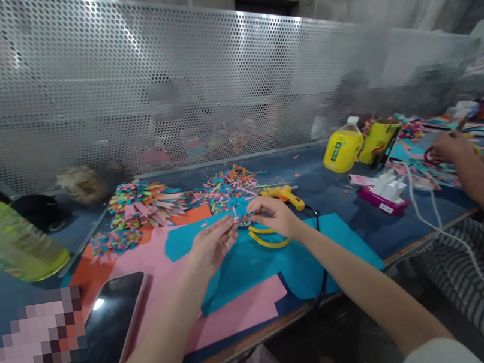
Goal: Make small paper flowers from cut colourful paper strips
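My left hand is closed in a pinch on a small pink paper strip that stands up at its fingertips. Close by on the right, my right hand has its thumb and fingers pressed together; what lies between them is too small to make out. Below that hand are the yellow handles of a pair of scissors, over blue paper sheets. Just behind it rests a yellow glue gun with a black cord. A heap of cut paper strips lies beyond both hands.
Fringed paper clusters and pink sheets spread leftward, beside a phone and a tilted green bottle. Rightward are a yellow-labelled bottle, a purple power strip and a co-worker's hand. A perforated metal screen borders the table.
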The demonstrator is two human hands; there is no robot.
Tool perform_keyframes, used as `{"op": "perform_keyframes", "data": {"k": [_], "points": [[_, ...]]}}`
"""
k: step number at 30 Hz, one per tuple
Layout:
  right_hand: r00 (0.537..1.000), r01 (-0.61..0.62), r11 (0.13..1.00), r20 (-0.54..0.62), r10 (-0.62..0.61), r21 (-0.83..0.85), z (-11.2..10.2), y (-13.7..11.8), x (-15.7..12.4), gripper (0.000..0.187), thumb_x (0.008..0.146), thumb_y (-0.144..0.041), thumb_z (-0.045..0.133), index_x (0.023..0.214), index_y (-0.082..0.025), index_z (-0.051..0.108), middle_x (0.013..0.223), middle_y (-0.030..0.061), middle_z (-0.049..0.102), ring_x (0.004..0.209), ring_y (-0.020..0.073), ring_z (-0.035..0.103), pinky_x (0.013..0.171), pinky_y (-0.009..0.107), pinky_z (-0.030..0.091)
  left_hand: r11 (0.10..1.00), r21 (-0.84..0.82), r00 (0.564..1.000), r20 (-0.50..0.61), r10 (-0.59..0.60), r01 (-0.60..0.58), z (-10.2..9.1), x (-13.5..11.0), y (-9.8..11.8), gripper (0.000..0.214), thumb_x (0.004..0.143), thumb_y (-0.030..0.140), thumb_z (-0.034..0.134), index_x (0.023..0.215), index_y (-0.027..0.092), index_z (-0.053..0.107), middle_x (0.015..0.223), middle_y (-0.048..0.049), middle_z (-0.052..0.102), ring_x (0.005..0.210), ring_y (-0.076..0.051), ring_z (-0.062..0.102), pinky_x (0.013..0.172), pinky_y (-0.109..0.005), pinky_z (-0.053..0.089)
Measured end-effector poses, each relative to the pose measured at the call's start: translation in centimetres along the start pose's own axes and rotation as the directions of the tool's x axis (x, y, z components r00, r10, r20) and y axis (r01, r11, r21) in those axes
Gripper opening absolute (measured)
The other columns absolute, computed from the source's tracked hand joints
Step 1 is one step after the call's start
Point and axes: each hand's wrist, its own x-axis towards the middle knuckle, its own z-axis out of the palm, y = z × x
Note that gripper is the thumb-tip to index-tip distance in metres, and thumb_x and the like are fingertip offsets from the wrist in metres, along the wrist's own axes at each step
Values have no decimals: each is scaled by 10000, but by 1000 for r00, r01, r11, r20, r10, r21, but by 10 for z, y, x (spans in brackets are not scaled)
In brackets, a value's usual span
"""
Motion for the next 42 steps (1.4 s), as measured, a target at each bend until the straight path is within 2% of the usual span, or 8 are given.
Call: {"op": "perform_keyframes", "data": {"k": [3, 6, 10, 14, 20, 26, 31, 42], "points": [[996, 86, 996, 15, -85, -25, -2, -1, -1, 84, 762, -237, 583, 739, -188, 519, 812, 22, 538, 783, 127, 524, 705, 273, 448, 1000, -18, 1000, -13, 19, -19, -5, 5, 1, 89, 701, 29, 587, 753, 71, 646, 655, -61, 661, 588, -103, 622, 542, -166, 520], [990, 103, 993, -98, -97, 63, -10, -3, 0, 104, 753, -248, 591, 758, -201, 498, 852, 19, 532, 817, 132, 531, 706, 275, 462, 996, -40, 996, -56, 75, -78, -10, 10, 4, 63, 707, 40, 588, 717, 70, 643, 631, -56, 652, 563, -88, 612, 532, -152, 510], [978, -28, 1000, -209, 25, -10, -19, -4, 3, 179, 711, -313, 628, 789, -213, 503, 810, 7, 527, 753, 130, 536, 657, 261, 466, 993, -36, 993, -46, 107, -108, -12, 10, 6, 77, 698, 47, 600, 743, 86, 648, 673, -51, 666, 616, -94, 628, 565, -159, 515], [975, -180, 984, -140, 176, -17, -19, 0, 6, 234, 698, -356, 627, 837, -213, 505, 746, 0, 543, 717, 138, 558, 606, 251, 464, 991, 5, 991, -26, 133, -132, -8, 6, 5, 124, 657, 73, 649, 778, 102, 648, 711, -51, 680, 641, -102, 635, 553, -163, 510], [969, -245, 961, -28, 244, -125, -15, 7, 4, 285, 741, -296, 584, 996, -182, 528, 770, 26, 608, 711, 143, 582, 661, 282, 470, 977, 66, 978, -39, 205, -202, -5, 1, 7, 172, 625, 99, 678, 794, 105, 647, 743, -60, 692, 675, -108, 642, 557, -157, 497], [999, -14, 908, -34, 0, -419, -9, -4, 3, 171, 767, -265, 564, 914, -208, 629, 975, 55, 617, 954, 184, 539, 871, 347, 390, 925, 217, 949, 49, 310, -313, -7, 3, 0, 309, 602, 204, 715, 887, 114, 634, 774, -68, 700, 727, -129, 645, 603, -182, 490], [998, -55, 945, 8, 61, -323, -1, -9, 2, 183, 777, -314, 552, 878, -188, 638, 879, 45, 642, 831, 159, 574, 750, 281, 433, 869, 337, 932, 126, 340, -362, -6, 4, -4, 383, 618, 270, 706, 958, 118, 620, 789, -79, 702, 745, -153, 642, 617, -213, 483], [996, -59, 955, 42, 74, -290, 5, -14, -1, 190, 759, -357, 567, 759, -177, 628, 730, 19, 617, 684, 122, 557, 647, 230, 434, 757, 502, 902, 128, 413, -418, -6, 5, -5, 433, 547, 323, 739, 927, 139, 642, 769, -73, 703, 698, -173, 638, 590, -226, 477]]}}
